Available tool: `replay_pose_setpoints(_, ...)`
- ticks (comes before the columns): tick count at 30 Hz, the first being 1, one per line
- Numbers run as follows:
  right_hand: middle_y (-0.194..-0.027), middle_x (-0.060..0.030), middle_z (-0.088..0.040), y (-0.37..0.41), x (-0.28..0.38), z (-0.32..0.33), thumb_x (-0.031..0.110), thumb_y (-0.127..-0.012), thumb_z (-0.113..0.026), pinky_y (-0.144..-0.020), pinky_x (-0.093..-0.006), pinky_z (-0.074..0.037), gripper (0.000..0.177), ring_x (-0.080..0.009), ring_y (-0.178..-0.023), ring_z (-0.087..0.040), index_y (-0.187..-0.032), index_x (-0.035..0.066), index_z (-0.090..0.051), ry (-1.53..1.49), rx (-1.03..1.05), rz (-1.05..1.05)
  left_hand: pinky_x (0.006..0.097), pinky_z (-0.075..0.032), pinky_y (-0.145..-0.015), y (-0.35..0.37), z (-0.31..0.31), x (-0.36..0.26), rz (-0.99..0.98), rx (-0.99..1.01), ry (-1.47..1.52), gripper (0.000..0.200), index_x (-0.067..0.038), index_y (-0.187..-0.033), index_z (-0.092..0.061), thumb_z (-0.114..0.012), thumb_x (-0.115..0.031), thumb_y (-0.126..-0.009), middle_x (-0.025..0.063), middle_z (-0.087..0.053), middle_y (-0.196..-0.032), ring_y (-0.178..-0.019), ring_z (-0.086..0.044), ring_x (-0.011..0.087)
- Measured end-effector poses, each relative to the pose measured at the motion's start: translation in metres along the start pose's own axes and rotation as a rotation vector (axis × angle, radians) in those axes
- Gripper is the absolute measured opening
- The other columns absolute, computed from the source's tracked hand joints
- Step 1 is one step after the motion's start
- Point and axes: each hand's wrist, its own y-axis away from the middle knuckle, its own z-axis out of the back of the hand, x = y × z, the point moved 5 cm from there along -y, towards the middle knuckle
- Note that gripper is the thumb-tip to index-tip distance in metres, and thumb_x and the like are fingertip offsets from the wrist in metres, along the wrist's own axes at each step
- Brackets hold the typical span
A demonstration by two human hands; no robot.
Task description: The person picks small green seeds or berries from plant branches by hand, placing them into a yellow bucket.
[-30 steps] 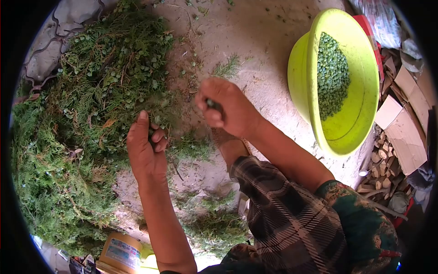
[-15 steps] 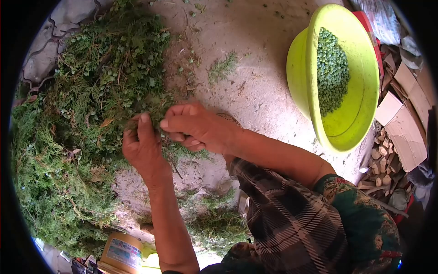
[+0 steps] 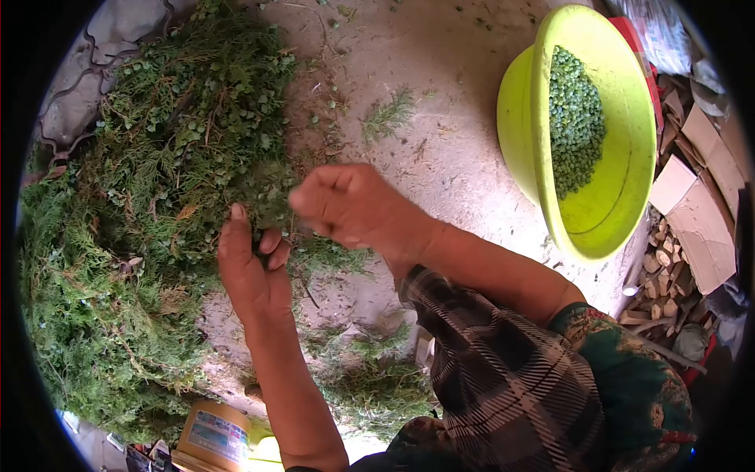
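My left hand [image 3: 255,271] has its fingers curled in beside the large heap of evergreen branches [image 3: 149,236]. A green sprig [image 3: 271,187], slightly blurred, shows just past its thumb and seems to be held there. Close by on the right, my right hand [image 3: 358,206] is closed, its fingertips smeared by motion. Whatever lies inside it is hidden. Small bluish-green cones dot the heap. More of them fill part of a tilted yellow-green basin [image 3: 539,134] at the upper right.
One loose sprig [image 3: 389,112] lies on the bare floor between heap and basin. More cut greenery [image 3: 373,385] is near my lap, by a plaid cloth [image 3: 511,354]. Cardboard [image 3: 696,228] and chopped wood [image 3: 661,267] stand right. A labelled tub [image 3: 212,433] is at the bottom.
The hands have come apart a little. My right hand has shifted right and closed more, and my left hand has turned slightly, with its fingers showing beside the thumb.
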Motion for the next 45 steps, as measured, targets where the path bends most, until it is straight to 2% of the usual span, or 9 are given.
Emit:
replay_pose_setpoints(8, -0.075, -0.0033, -0.058, 0.001, -0.011, -0.019, 0.023, -0.085, -0.062, -0.045, -0.0192, -0.035, 0.046, -0.0059, -0.057, -0.049, -0.118, 0.000, -0.040, -0.196, 0.115, 0.028, 0.0174, -0.026, -0.039, 0.011, -0.014, 0.011, 0.179, 0.103, 0.210, 0.020, -0.005, -0.099, -0.051, -0.054, -0.022, -0.091, 0.0059, -0.057, -0.082, -0.053, -0.038, 0.0039)
replay_pose_setpoints(17, -0.074, -0.0010, -0.058, -0.013, -0.010, -0.010, 0.031, -0.083, -0.066, -0.047, -0.0185, -0.034, 0.054, -0.0036, -0.057, -0.046, -0.121, 0.004, -0.040, 0.060, 0.079, 0.215, 0.0171, -0.024, -0.035, 0.013, -0.009, 0.019, 0.416, 0.056, 0.200, 0.019, -0.004, -0.099, -0.051, -0.057, -0.019, -0.088, 0.0018, -0.056, -0.078, -0.048, -0.038, 0.0036)
replay_pose_setpoints(21, -0.075, 0.0012, -0.057, -0.016, -0.014, -0.007, 0.032, -0.083, -0.066, -0.050, -0.0183, -0.034, 0.046, -0.0040, -0.058, -0.045, -0.115, 0.004, -0.048, 0.008, 0.145, 0.173, 0.0166, -0.027, -0.037, 0.014, -0.004, 0.015, 0.281, 0.049, 0.024, 0.022, -0.006, -0.106, -0.053, -0.052, -0.021, -0.091, 0.0025, -0.056, -0.081, -0.050, -0.041, 0.0046)
replay_pose_setpoints(23, -0.074, 0.0020, -0.056, -0.018, -0.016, -0.002, 0.034, -0.082, -0.066, -0.048, -0.0187, -0.033, 0.039, -0.0035, -0.056, -0.043, -0.102, 0.001, -0.057, 0.268, 0.053, 0.126, 0.0164, -0.027, -0.037, 0.017, -0.010, 0.015, 0.231, 0.070, -0.054, 0.022, -0.005, -0.105, -0.053, -0.053, -0.021, -0.090, 0.0020, -0.055, -0.081, -0.051, -0.041, 0.0045)
replay_pose_setpoints(25, -0.073, 0.0017, -0.055, -0.018, -0.015, -0.002, 0.035, -0.082, -0.066, -0.045, -0.0191, -0.032, 0.038, -0.0032, -0.054, -0.041, -0.097, 0.001, -0.059, 0.269, 0.050, 0.091, 0.0158, -0.024, -0.037, 0.022, -0.013, 0.011, 0.096, -0.048, -0.136, 0.013, -0.009, -0.081, -0.053, -0.059, -0.020, -0.087, -0.0034, -0.048, -0.068, -0.048, -0.037, 0.0030)
replay_pose_setpoints(27, -0.071, 0.0015, -0.055, -0.016, -0.011, -0.002, 0.035, -0.081, -0.067, -0.043, -0.0195, -0.030, 0.037, -0.0028, -0.052, -0.040, -0.093, 0.001, -0.060, 0.268, 0.046, 0.057, 0.0159, -0.024, -0.037, 0.023, -0.010, 0.010, 0.087, -0.056, -0.167, 0.014, -0.010, -0.080, -0.053, -0.059, -0.020, -0.087, -0.0037, -0.048, -0.068, -0.048, -0.037, 0.0027)
replay_pose_setpoints(32, -0.060, -0.0001, -0.051, -0.011, -0.022, -0.004, 0.031, -0.083, -0.065, -0.035, -0.0207, -0.028, 0.030, -0.0049, -0.040, -0.035, -0.087, 0.002, -0.057, -0.042, 0.182, -0.197, 0.0165, -0.024, -0.037, 0.021, -0.009, 0.008, 0.067, -0.070, -0.248, 0.014, -0.010, -0.080, -0.051, -0.059, -0.020, -0.086, -0.0039, -0.048, -0.068, -0.047, -0.036, 0.0025)
replay_pose_setpoints(39, -0.073, -0.0077, -0.055, 0.006, -0.034, -0.015, 0.028, -0.087, -0.058, -0.036, -0.0211, -0.033, 0.030, -0.0057, -0.043, -0.042, -0.093, -0.001, -0.054, -0.226, 0.352, -0.346, 0.0193, -0.023, -0.036, 0.000, 0.008, 0.009, 0.342, -0.012, 0.212, 0.012, -0.006, -0.092, -0.048, -0.050, -0.018, -0.090, 0.0021, -0.050, -0.070, -0.046, -0.036, 0.0054)
replay_pose_setpoints(45, -0.075, -0.0098, -0.055, 0.004, -0.027, 0.000, 0.034, -0.092, -0.047, -0.038, -0.0238, -0.038, 0.035, -0.0090, -0.051, -0.047, -0.093, -0.001, -0.052, -0.240, 0.155, -0.156, 0.0188, -0.025, -0.037, 0.001, 0.011, -0.002, 0.336, 0.056, 0.327, 0.016, -0.006, -0.098, -0.050, -0.052, -0.019, -0.090, 0.0038, -0.051, -0.073, -0.049, -0.038, 0.0067)
